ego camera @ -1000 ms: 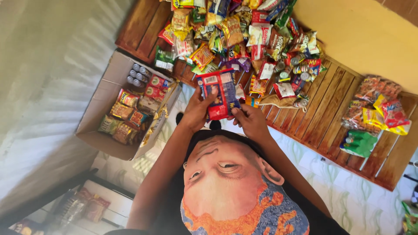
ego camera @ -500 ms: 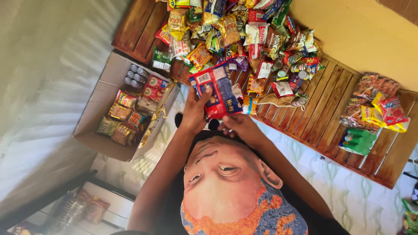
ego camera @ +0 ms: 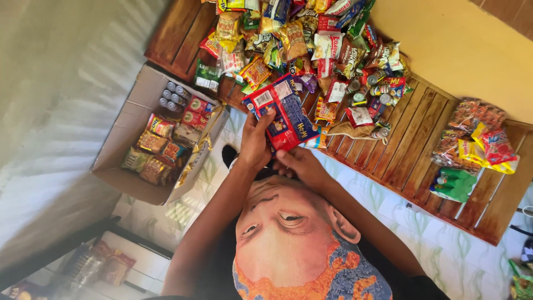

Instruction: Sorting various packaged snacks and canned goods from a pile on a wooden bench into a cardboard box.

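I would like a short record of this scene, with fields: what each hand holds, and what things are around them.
left hand: grips the red and blue packet at its lower left edge
right hand: supports the same packet from below
packet position: held above the edge of the wooden slatted table
on the table: a heap of snack packets and a smaller group of bags apart from it
beside the left hand: an open cardboard box with packets and small cans inside
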